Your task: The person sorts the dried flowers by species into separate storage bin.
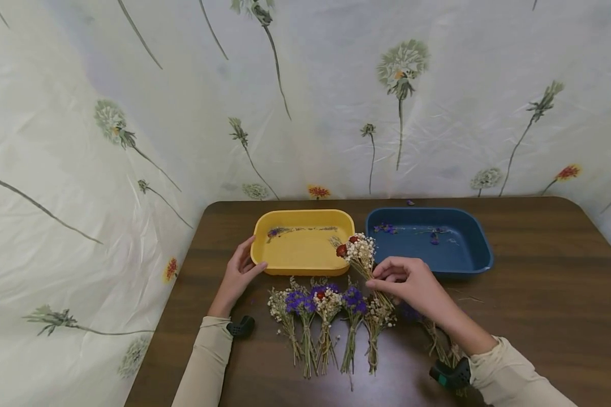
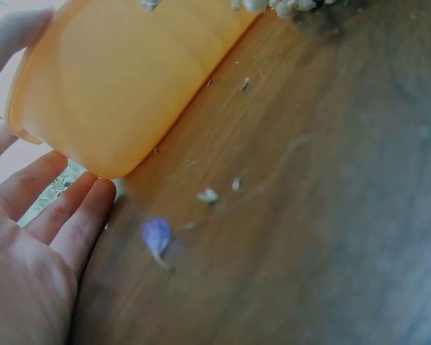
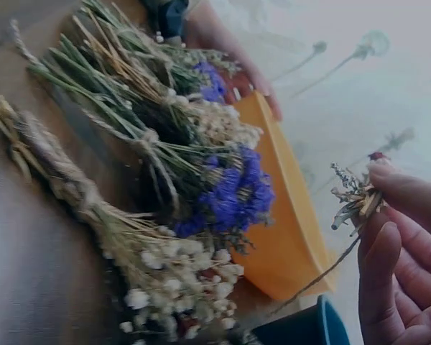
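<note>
My right hand [image 1: 412, 282] pinches a small bunch of dried flowers [image 1: 360, 252], white with red heads, raised between the two trays. The right wrist view shows the cut stem ends [image 3: 360, 208] between thumb and fingers, with a string trailing below. At the left end of the yellow tray [image 1: 305, 270], my left hand [image 1: 238, 277] rests its fingertips and thumb against the corner. Its fingers [image 2: 79, 223] look mostly straight in the left wrist view. Several tied bunches, purple [image 1: 300, 302] and white [image 1: 328, 305], lie in a row in front of the yellow tray.
A blue tray [image 1: 481, 265] stands right of the yellow one, with loose purple petals [image 1: 385, 228] inside. Another bunch [image 1: 435, 333] lies partly under my right forearm. A loose purple petal [image 2: 156, 236] and crumbs lie on the wooden table [image 1: 534, 294]. Flower-printed cloth [image 1: 326, 113] hangs behind.
</note>
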Action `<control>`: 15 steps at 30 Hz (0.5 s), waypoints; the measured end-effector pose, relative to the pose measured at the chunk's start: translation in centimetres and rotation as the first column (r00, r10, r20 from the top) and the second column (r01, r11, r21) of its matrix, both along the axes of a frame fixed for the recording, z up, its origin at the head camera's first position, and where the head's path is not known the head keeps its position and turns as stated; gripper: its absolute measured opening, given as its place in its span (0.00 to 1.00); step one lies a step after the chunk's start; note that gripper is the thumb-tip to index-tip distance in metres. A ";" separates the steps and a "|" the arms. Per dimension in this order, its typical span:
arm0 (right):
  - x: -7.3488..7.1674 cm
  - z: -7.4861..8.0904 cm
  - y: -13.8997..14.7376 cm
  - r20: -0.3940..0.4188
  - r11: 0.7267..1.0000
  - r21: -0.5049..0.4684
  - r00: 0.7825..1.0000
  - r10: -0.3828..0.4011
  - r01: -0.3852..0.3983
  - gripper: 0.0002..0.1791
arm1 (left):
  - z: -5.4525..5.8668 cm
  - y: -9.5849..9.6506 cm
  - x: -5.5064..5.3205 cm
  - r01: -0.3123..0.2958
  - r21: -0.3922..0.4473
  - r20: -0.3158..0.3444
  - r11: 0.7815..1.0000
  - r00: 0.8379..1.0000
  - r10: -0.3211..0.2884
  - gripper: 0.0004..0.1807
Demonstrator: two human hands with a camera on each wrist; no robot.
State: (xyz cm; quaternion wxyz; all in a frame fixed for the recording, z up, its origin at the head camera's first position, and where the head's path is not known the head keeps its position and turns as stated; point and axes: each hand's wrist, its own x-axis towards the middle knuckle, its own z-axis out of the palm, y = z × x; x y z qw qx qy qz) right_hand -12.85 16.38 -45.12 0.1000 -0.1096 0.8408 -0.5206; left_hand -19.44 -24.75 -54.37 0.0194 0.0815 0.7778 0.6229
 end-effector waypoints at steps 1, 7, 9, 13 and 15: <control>-0.3 0.1 -0.1 -0.004 1.000 0.003 1.000 0.010 -0.010 0.15 | 0.0 0.0 0.0 -0.001 0.001 0.000 1.000 1.000 0.001 0.40; -2.3 0.6 -1.2 0.038 0.999 0.005 0.999 0.032 -0.033 0.16 | 0.0 0.0 0.0 -0.005 0.009 0.002 1.000 1.000 0.005 0.39; -2.9 0.7 -1.5 0.060 0.999 -0.016 0.997 0.041 -0.040 0.17 | 0.0 0.1 0.0 -0.003 0.016 0.001 1.000 1.000 0.003 0.39; -4.3 0.8 -2.2 0.087 0.997 -0.054 0.994 0.061 -0.056 0.17 | 0.0 0.0 0.0 0.009 0.029 -0.010 1.000 1.000 -0.009 0.40; -5.0 0.9 -2.6 0.098 0.996 -0.061 0.993 0.066 -0.060 0.17 | -0.1 0.0 -0.1 0.016 0.037 -0.015 0.999 1.000 -0.016 0.40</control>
